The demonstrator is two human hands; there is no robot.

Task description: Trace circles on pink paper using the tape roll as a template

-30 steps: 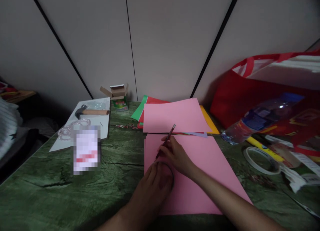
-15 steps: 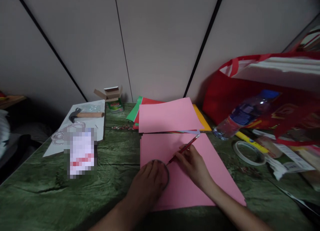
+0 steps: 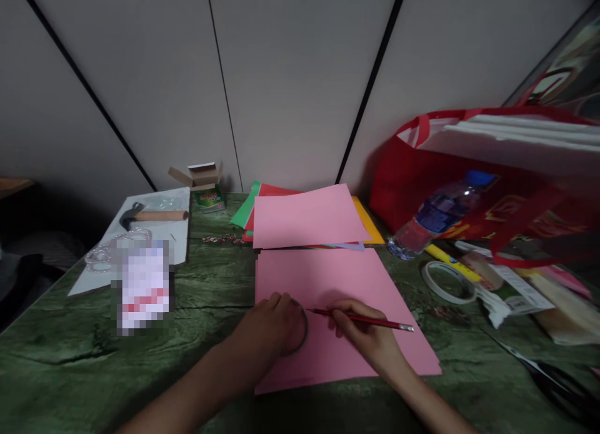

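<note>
**Slim red pencil (image 3: 387, 323) beside round, dark-rimmed piece (image 3: 305, 329)**

The left hand (image 3: 268, 326) rests on the piece (pressing or gripping, I cannot tell), upon rectangular pink paper sheets (image 3: 323, 271). The right hand (image 3: 364, 334) holds the pencil between its fingers, tip just beside the piece.

Both forearms (image 3: 201, 379) slant inward, the left hand (image 3: 270, 324) palm-down, the right hand (image 3: 368, 337) curled into a pinch.
</note>
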